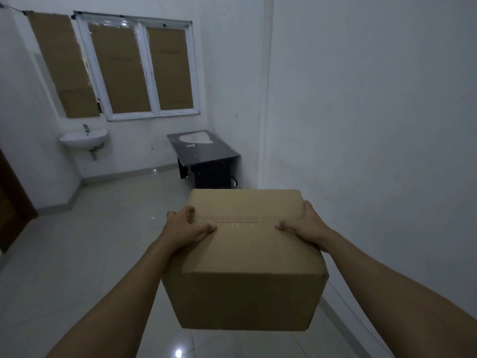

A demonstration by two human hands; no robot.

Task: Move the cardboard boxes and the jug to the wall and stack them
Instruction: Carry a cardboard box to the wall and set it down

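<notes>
A closed brown cardboard box (245,259) hangs in the air in front of me, above the tiled floor, its taped seam running across the top. My left hand (185,226) grips its left side with the thumb on the lid. My right hand (304,223) clasps the right side the same way. The white wall (374,125) rises close on the right of the box. No jug or other loose box is in view.
A dark table (204,151) stands in the far corner against the wall, just beyond the box. A white sink (84,138) hangs on the back wall under a window (139,71) covered with cardboard sheets. Glossy floor tiles (90,241) stretch to the left; a brown door (13,197) edges the left.
</notes>
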